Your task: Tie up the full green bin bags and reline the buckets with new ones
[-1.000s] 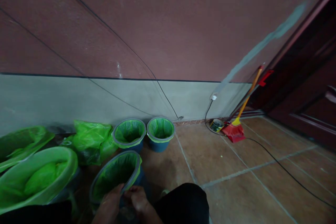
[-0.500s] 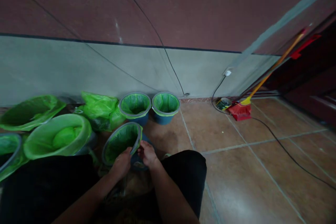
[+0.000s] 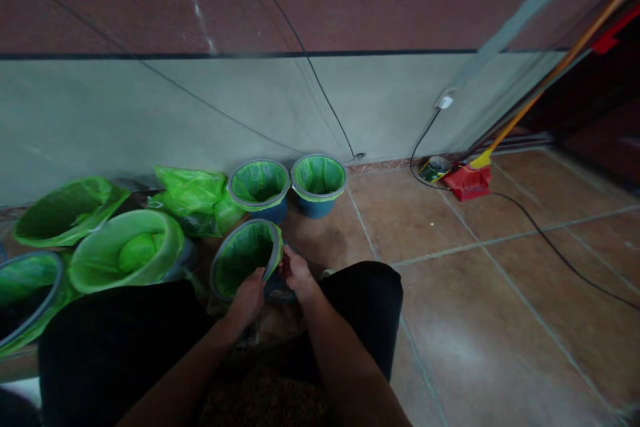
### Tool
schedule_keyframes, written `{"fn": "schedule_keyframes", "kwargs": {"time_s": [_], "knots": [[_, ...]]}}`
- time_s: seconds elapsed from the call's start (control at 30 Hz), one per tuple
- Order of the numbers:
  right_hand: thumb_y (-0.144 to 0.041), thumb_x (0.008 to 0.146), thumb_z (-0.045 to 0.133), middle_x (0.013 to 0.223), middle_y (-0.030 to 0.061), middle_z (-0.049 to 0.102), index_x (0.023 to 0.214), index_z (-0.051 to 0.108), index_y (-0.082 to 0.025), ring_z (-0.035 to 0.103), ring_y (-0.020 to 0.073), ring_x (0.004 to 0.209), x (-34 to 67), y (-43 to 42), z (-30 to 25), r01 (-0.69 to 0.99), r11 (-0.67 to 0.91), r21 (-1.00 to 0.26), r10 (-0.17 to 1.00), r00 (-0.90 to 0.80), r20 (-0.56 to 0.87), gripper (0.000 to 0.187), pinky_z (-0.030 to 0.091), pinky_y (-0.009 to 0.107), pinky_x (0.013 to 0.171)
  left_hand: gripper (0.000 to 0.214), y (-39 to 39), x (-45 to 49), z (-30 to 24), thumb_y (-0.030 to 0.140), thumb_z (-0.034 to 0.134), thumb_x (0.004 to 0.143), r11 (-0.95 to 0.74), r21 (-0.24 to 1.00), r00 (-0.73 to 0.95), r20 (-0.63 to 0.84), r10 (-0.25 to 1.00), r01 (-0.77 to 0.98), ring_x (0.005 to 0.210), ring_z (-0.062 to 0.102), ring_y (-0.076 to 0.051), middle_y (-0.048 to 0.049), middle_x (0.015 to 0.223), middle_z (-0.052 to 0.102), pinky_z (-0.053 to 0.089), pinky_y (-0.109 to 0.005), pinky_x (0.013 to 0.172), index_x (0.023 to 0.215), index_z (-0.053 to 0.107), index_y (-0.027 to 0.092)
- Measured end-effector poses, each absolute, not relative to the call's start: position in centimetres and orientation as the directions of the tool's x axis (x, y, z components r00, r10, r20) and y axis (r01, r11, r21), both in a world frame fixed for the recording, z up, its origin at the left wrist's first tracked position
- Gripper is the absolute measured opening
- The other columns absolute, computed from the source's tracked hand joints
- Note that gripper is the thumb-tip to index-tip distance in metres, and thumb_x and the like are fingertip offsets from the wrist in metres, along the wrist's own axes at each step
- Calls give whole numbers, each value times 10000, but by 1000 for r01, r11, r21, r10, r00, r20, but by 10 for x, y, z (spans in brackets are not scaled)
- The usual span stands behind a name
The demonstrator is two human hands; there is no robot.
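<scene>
A small blue bin with a green liner (image 3: 243, 255) stands tilted on the floor between my knees. My left hand (image 3: 250, 292) grips its near rim, fingers curled over the grey ring. My right hand (image 3: 296, 271) is pinched on the rim's right side, where the green liner folds over. Two more blue bins with green liners (image 3: 259, 183) (image 3: 319, 177) stand upright side by side against the wall behind it.
Bigger green-lined bins (image 3: 125, 250) (image 3: 23, 287) and loose green bags (image 3: 193, 195) crowd the left. A red dustpan with a yellow broom (image 3: 467, 177) leans at the right wall. A black cable (image 3: 550, 247) runs across the tiled floor. My dark trouser legs fill the foreground.
The camera has tipped down, so bins and hands sit higher in view. Both hands have moved up onto the near bin's rim and stay closed there.
</scene>
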State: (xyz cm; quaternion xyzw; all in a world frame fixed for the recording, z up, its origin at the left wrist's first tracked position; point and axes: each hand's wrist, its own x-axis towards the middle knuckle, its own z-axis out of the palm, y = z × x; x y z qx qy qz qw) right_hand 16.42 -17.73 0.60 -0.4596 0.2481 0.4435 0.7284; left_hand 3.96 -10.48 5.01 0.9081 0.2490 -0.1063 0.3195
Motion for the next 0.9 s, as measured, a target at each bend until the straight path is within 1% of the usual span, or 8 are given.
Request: {"fn": "schedule_keyframes", "kwargs": {"time_s": [0.13, 0.23, 0.3, 0.4, 0.5, 0.63, 0.77, 0.9], "knots": [[-221, 843, 742, 469, -93, 470, 694, 561, -183, 401, 57, 413, 167, -177, 9, -869, 152, -471, 416, 489, -767, 238, 290, 170, 412, 320, -104, 35, 47, 124, 379, 971, -658, 530, 845, -360, 396, 535, 1105, 697, -223, -152, 1177, 720, 492, -359, 1012, 1231, 563, 138], [-139, 827, 715, 451, -101, 450, 687, 549, -184, 389, 54, 405, 164, -181, 7, -875, 135, -465, 391, 479, -786, 222, 295, 161, 415, 328, -105, 30, 43, 121, 381, 966, -672, 530, 855, -362, 372, 517, 1122, 687, -226, -151, 1197, 713, 484, -365, 1028, 1238, 564, 142], [-155, 841, 704, 460, -92, 471, 688, 555, -180, 402, 56, 407, 164, -183, 6, -881, 121, -458, 385, 467, -796, 215, 297, 161, 411, 331, -104, 26, 41, 128, 377, 967, -682, 522, 857, -363, 365, 512, 1120, 688, -228, -139, 1189, 717, 486, -367, 1023, 1238, 566, 155], [-270, 914, 658, 487, -67, 516, 706, 571, -175, 425, 66, 408, 167, -184, 6, -888, 111, -446, 390, 452, -802, 245, 298, 171, 399, 338, -100, 19, 38, 143, 369, 973, -688, 502, 849, -379, 369, 523, 1124, 692, -231, -130, 1188, 723, 486, -369, 1029, 1250, 562, 161], [-313, 944, 629, 479, -69, 504, 712, 571, -179, 397, 62, 394, 173, -183, 5, -884, 114, -454, 384, 461, -800, 275, 273, 171, 388, 345, -97, 14, 37, 152, 381, 970, -691, 502, 847, -409, 340, 520, 1146, 692, -227, -124, 1213, 721, 486, -357, 1040, 1261, 566, 163], [-175, 879, 671, 434, -94, 440, 702, 570, -183, 351, 56, 375, 177, -181, 1, -875, 95, -475, 333, 478, -813, 204, 242, 162, 383, 345, -96, 8, 39, 134, 408, 947, -711, 472, 838, -439, 324, 522, 1206, 674, -225, -119, 1258, 718, 475, -345, 1064, 1233, 599, 166], [-120, 875, 617, 440, -84, 457, 682, 575, -179, 366, 57, 377, 171, -183, -2, -881, 54, -471, 320, 462, -827, 206, 273, 160, 402, 339, -96, 10, 45, 103, 412, 924, -715, 446, 820, -473, 323, 538, 1191, 680, -223, -113, 1227, 732, 471, -354, 1061, 1173, 630, 174], [-87, 830, 622, 448, -60, 480, 618, 570, -173, 405, 71, 392, 155, -183, -2, -883, -13, -469, 355, 434, -828, 235, 287, 178, 419, 415, -99, 32, 48, 163, 502, 909, -693, 465, 823, -444, 355, 550, 1244, 656, -247, -151, 1325, 694, 450, -373, 1090, 1319, 568, 148]]}}
